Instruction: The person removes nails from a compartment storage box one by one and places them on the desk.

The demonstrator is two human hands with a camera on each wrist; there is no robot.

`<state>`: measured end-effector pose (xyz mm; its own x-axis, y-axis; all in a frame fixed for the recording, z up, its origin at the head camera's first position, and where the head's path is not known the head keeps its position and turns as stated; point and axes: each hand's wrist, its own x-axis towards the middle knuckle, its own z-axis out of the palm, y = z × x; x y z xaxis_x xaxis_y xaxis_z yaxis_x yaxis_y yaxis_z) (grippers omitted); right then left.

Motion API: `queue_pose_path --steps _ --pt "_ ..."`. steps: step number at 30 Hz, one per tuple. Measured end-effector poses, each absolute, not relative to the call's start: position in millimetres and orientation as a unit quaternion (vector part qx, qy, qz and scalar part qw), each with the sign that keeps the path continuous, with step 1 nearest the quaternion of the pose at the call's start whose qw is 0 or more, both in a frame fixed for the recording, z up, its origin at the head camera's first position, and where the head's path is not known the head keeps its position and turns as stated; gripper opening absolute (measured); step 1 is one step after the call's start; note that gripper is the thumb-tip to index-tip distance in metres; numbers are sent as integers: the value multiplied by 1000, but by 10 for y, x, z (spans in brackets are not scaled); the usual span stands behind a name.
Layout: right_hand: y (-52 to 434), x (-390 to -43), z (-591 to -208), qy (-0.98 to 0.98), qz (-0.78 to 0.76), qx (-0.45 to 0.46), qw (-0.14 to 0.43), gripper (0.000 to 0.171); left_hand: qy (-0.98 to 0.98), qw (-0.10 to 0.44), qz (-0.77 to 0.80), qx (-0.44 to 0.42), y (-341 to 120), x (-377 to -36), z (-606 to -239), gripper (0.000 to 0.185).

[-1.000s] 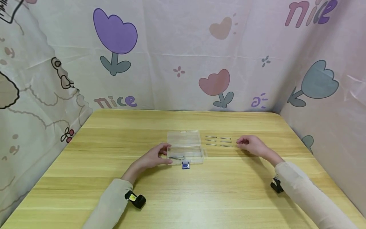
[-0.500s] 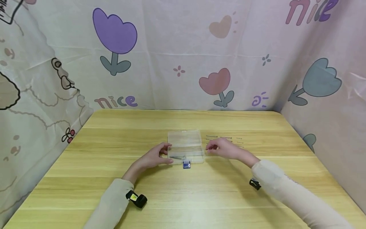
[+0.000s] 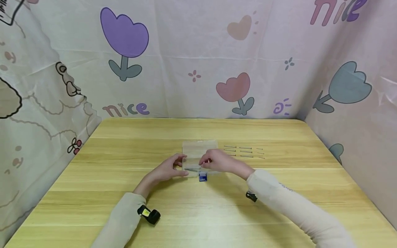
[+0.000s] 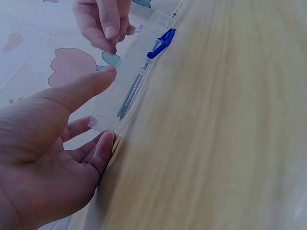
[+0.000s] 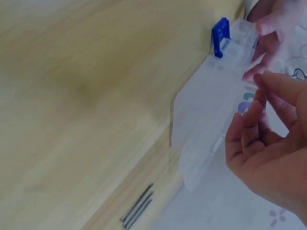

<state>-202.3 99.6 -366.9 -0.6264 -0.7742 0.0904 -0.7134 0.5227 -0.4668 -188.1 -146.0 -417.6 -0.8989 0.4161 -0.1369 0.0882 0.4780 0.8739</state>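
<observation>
My left hand (image 3: 165, 169) holds the near left end of a clear plastic compartment box (image 3: 190, 148), thumb at the front edge and fingers at the side. The lid lies flipped back, and a blue latch (image 3: 203, 177) hangs at the front. A few long grey nails (image 4: 128, 98) lie in the front left compartment. Over the box's middle is my right hand (image 3: 218, 161), fingers pointing down and left. In the right wrist view its thumb tip meets the index fingertip (image 5: 259, 79), the other fingers curl, and nothing shows between them.
Right of the box, nails lie in neat columns on the wooden table (image 3: 186, 213): long nails (image 3: 230, 150), another column of long nails (image 3: 246, 152), and small thin nails (image 3: 261, 153). A patterned cloth (image 3: 176, 34) hangs behind the table and along both sides.
My right hand has moved left from the column of small nails, past the long ones, to above the box. The small nails now show uncovered. My left hand stays at the box.
</observation>
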Motion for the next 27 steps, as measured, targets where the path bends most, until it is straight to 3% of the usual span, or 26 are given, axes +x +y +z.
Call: queue_pose_path --steps 11,27 --pt "844 -2020 -3752 876 -268 -385 110 13 840 168 492 154 -1469 -1905 -4167 67" --pt "704 -1973 -3868 912 -260 -312 58 3 842 163 490 154 -1454 -1883 -4178 67"
